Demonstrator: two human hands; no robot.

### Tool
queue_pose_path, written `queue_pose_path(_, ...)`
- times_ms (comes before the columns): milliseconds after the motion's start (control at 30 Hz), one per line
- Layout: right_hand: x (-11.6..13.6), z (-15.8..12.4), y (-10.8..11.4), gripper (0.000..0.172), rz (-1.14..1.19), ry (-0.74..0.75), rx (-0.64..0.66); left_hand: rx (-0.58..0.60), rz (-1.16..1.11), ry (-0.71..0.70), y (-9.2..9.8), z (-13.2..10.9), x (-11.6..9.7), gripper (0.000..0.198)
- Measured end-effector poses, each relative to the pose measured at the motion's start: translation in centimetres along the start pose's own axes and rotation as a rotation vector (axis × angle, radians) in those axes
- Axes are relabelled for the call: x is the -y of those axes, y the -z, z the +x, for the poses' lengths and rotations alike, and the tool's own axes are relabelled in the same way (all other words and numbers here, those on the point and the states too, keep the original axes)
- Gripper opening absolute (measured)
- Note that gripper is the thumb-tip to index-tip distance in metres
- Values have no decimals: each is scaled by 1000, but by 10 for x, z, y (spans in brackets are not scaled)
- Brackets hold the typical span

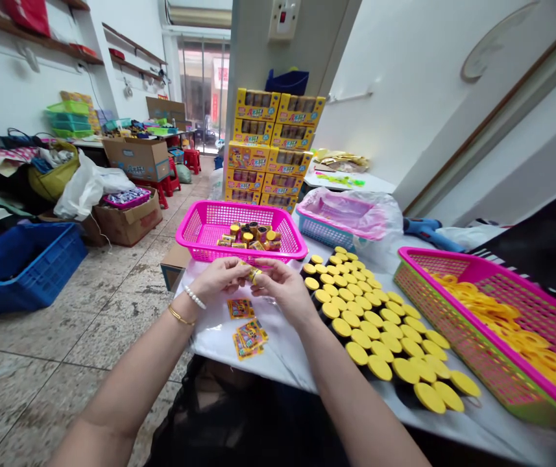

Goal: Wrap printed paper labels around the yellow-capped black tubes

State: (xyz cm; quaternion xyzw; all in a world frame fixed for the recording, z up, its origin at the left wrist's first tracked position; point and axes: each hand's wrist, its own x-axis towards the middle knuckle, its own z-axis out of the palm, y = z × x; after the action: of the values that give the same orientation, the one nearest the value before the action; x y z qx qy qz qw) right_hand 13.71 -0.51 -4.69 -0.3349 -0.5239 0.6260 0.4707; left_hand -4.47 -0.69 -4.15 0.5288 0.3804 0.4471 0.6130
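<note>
Both hands meet over the near edge of the white table (278,350), fingers closed around a small yellow-and-black labelled cylinder (254,275). My left hand (222,275) pinches its left side, and my right hand (282,285) has it from the right; the fingers cover much of it. Just below lie several colourful printed stickers (251,334), partly overlapping. Right of my right hand, many black cylinders with yellow tops (370,324) stand upright in close rows. Beyond the hands, a pink basket (190,224) contains several similar labelled cylinders (258,237) in a loose heap.
A pink-and-green basket (453,324) of yellow rings (501,311) borders the table's right side. Behind stand a plastic-covered blue basket (329,230) and stacked yellow display boxes (270,152). On the floor at left are a blue crate (19,272) and cardboard boxes (132,220).
</note>
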Motion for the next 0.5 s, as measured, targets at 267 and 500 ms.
queue_pose_path(267, 1, -6, -4, 18, 28, 318, -81, 109, -228, 67, -8, -2, 5, 61)
queue_pose_path(500, 1, -9, -7, 24, -31, 294, -32, 90, -216, 71, -9, -1, 9, 57)
